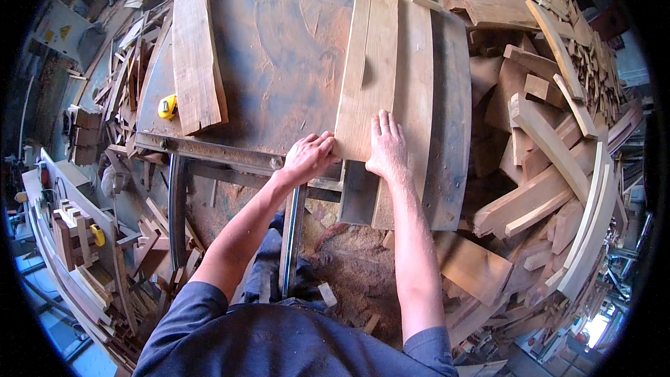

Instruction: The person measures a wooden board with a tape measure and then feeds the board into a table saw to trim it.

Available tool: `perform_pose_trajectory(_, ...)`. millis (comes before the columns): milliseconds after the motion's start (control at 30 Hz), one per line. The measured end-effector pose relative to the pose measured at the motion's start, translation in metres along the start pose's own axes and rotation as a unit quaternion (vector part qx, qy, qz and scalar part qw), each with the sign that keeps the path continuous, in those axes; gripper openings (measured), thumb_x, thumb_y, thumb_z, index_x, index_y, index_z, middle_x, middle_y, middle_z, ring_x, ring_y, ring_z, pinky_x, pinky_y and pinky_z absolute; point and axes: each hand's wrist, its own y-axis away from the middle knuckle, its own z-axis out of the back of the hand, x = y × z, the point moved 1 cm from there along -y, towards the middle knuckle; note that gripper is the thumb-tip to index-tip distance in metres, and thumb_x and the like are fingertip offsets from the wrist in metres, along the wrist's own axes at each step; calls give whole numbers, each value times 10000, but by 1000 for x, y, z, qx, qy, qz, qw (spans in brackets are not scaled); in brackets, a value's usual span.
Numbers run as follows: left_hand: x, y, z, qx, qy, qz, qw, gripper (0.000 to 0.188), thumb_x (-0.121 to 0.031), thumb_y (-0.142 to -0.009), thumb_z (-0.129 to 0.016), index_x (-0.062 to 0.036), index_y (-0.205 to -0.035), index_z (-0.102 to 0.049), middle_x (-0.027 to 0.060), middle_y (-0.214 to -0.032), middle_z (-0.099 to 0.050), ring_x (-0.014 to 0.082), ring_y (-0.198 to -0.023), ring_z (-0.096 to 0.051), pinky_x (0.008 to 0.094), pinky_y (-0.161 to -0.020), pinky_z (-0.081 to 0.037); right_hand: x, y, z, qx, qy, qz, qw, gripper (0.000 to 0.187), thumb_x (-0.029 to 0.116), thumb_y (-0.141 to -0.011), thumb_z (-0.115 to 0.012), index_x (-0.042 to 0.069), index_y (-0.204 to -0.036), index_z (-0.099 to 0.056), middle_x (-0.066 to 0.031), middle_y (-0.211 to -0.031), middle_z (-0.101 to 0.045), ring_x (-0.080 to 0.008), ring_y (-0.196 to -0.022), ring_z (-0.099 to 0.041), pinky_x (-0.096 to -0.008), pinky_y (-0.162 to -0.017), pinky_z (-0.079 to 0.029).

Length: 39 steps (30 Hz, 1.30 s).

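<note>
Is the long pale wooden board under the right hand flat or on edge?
Flat: the board shows its broad face upward beneath the right hand.

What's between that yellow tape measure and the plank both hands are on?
In the head view, a wide board lies beside the yellow tape measure; then dusty tabletop stretches to the plank touched by the left hand and right hand.

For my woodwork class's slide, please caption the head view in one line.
Left hand and right hand at the near end of a board on a dusty table, amid lumber.
</note>
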Motion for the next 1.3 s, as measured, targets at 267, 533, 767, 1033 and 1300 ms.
perform_pose_trajectory(267, 5, -7, 3, -4, -2, -3, 1000, 416, -325, -852, -662, -20, -1105, -536, 122, -1165, -586, 340, -1003, -573, 419, -878, -475, -2, -9, 2, 6, -4, 0, 1000, 935, 92, -607, -737, -15, -1440, -325, -212, -1534, -277, -336, -1433, -267, -438, -1182, -247)
perform_pose_trajectory(533, 10, -15, 3, -7, 6, -9, 1000, 421, -321, -853, -664, -10, -1105, -534, 126, -1148, -587, 342, -976, -570, 423, -865, -473, -3, -17, 9, 20, -2, -5, 1000, 954, 99, -608, -734, -7, -1455, -308, -200, -1547, -258, -323, -1442, -253, -425, -1189, -237)
perform_pose_trajectory(767, 13, -24, 6, -14, 11, -17, 1000, 409, -323, -853, -663, -12, -1084, -531, 127, -1144, -586, 344, -962, -574, 420, -864, -473, -10, -25, 5, 10, -8, -1, 1000, 970, 104, -596, -743, -4, -1456, -306, -202, -1546, -259, -327, -1440, -256, -400, -1180, -259)
perform_pose_trajectory(1033, 18, -34, 7, 2, 11, -2, 1000, 434, -331, -835, -671, -32, -1112, -522, 112, -1162, -578, 347, -975, -571, 437, -849, -483, -13, -36, 9, 9, -2, 4, 1000, 970, 99, -581, -751, -16, -1442, -319, -208, -1539, -268, -333, -1436, -264, -401, -1168, -285)
perform_pose_trajectory(1300, 18, -45, 14, 8, 11, -4, 1000, 402, -324, -849, -657, -18, -1080, -538, 124, -1090, -595, 341, -957, -579, 425, -840, -482, -16, -44, 14, 9, -19, 6, 1000, 921, 70, -610, -735, -28, -1429, -326, -205, -1533, -274, -336, -1435, -260, -404, -1166, -291)
